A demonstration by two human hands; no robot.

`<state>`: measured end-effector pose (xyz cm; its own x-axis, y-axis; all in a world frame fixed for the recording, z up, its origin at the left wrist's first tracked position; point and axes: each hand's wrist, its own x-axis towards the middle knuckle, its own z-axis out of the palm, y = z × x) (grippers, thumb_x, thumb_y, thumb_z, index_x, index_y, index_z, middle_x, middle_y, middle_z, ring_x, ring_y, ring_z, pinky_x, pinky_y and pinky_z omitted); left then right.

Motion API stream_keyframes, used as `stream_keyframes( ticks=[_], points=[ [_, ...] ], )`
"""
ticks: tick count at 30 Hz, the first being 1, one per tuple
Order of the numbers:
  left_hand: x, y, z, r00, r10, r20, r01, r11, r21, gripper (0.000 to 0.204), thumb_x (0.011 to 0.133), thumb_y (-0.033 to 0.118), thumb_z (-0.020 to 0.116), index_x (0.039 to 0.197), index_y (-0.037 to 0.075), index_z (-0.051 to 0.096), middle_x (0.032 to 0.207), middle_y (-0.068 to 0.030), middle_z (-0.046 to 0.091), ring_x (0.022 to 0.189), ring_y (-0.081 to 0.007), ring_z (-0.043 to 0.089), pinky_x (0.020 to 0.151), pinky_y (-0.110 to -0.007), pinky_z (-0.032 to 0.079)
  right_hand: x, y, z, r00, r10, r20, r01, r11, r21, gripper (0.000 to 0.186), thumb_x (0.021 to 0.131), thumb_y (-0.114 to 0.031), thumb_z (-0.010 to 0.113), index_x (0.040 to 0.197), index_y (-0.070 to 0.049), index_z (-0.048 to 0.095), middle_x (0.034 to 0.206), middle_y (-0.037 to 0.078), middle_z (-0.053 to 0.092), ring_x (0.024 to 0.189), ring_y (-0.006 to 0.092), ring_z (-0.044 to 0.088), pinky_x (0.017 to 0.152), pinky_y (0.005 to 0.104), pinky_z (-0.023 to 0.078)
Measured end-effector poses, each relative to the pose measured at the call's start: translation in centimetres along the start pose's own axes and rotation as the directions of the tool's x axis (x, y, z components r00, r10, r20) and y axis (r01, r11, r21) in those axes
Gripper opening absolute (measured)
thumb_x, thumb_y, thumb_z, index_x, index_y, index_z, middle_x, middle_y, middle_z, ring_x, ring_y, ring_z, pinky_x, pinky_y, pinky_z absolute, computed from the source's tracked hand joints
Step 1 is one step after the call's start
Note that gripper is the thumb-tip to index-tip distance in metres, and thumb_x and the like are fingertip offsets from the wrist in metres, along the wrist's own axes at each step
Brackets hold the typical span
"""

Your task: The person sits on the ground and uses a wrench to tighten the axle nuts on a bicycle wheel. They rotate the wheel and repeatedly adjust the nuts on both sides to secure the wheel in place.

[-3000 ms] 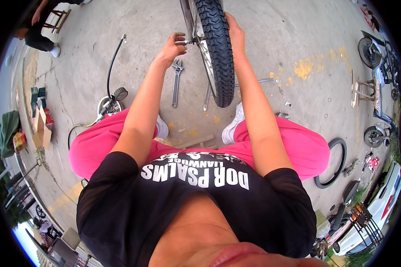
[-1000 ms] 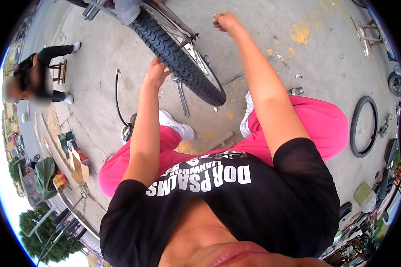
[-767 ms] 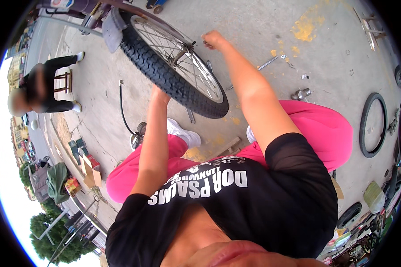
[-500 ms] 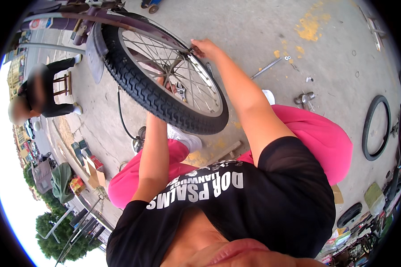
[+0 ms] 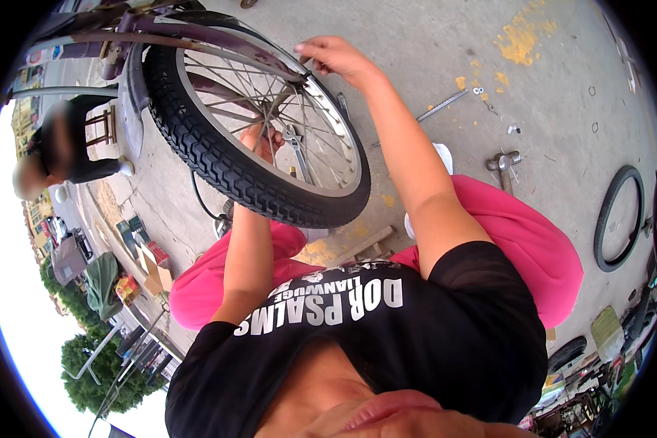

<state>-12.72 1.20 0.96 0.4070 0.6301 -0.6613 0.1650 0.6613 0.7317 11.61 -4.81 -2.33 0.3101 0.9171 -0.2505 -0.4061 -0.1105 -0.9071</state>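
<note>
A bicycle wheel with a black knobbly tyre (image 5: 285,208) leans across my view, joined to a worn purple frame (image 5: 135,36). My left hand (image 5: 263,142) is seen through the spokes near the hub, fingers curled on something I cannot make out. My right hand (image 5: 328,57) is open with bent fingers above the axle end (image 5: 299,79); I see nothing held in it. An adjustable wrench (image 5: 298,157) shows beyond the spokes, on the concrete.
A hammer (image 5: 504,164), a long metal rod (image 5: 442,106) and a loose tyre (image 5: 620,219) lie on the right. At left are a person (image 5: 66,146) by a wooden stool (image 5: 102,128), a cardboard box (image 5: 153,270) and a green-covered object (image 5: 102,285).
The wheel has swung from upright to slanted, showing its spokes, and more frame has come into view. My left hand is now behind the spokes; my right hand has left the tyre.
</note>
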Motion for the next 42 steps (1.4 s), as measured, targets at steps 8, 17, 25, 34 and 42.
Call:
stream_keyframes(
  ticks=[8,17,25,34,42],
  points=[
    [0.2,-0.2,-0.4,0.997,0.054,0.048,-0.053,0.998,-0.028,0.021,0.094,0.025,0.041,0.083,0.008,0.049,0.063,-0.0028,0.045,0.062,-0.02,0.047,0.065,-0.037,0.043,1.6,-0.8,0.3,0.985,0.152,0.085,-0.125,0.958,-0.259,0.022,0.084,-0.024,0.064,0.094,-0.004,0.065,0.064,-0.003,0.051,0.055,0.0047,0.04,0.045,0.0201,0.033],
    [0.8,-0.5,-1.0,0.999,0.023,0.041,-0.022,0.999,-0.026,0.022,0.095,0.022,0.037,0.084,0.007,0.049,0.062,-0.003,0.045,0.062,-0.0209,0.048,0.066,-0.038,0.044,1.8,-0.8,0.3,0.933,0.246,0.263,-0.225,0.968,-0.107,0.018,0.082,-0.023,0.067,0.087,-0.006,0.066,0.06,-0.007,0.046,0.049,0.0028,0.036,0.041,0.0184,0.027],
    [1.5,-0.6,-1.7,0.979,-0.05,0.196,0.07,0.993,-0.099,0.024,0.093,0.03,0.045,0.081,0.011,0.052,0.066,-0.003,0.052,0.067,-0.0205,0.052,0.068,-0.039,0.043,1.5,1.2,-0.9,0.917,0.202,0.343,-0.293,0.926,0.238,0.023,0.085,-0.029,0.065,0.088,-0.006,0.061,0.067,-0.005,0.047,0.055,0.0037,0.037,0.042,0.0188,0.028],
    [3.0,-1.7,-3.5,0.936,0.063,0.347,-0.002,0.985,-0.175,0.021,0.094,0.025,0.047,0.088,0.005,0.053,0.072,-0.0066,0.056,0.07,-0.0217,0.057,0.065,-0.034,0.05,-6.2,10.2,-16.0,0.761,0.193,-0.619,-0.422,0.872,-0.248,0.042,0.078,-0.041,0.065,0.096,-0.003,0.067,0.087,0.009,0.066,0.072,0.0197,0.06,0.062,0.0325,0.05],
    [3.7,-2.1,-4.0,0.956,0.008,0.292,0.039,0.987,-0.154,0.028,0.095,0.033,0.042,0.083,0.009,0.05,0.072,-0.0041,0.055,0.07,-0.0218,0.054,0.065,-0.035,0.046,-18.1,10.5,-25.3,0.188,-0.216,-0.958,-0.747,0.602,-0.282,0.036,0.072,-0.022,0.07,0.104,-0.008,0.064,0.105,0.017,0.061,0.1,0.0324,0.059,0.084,0.0415,0.048]
  ],
)
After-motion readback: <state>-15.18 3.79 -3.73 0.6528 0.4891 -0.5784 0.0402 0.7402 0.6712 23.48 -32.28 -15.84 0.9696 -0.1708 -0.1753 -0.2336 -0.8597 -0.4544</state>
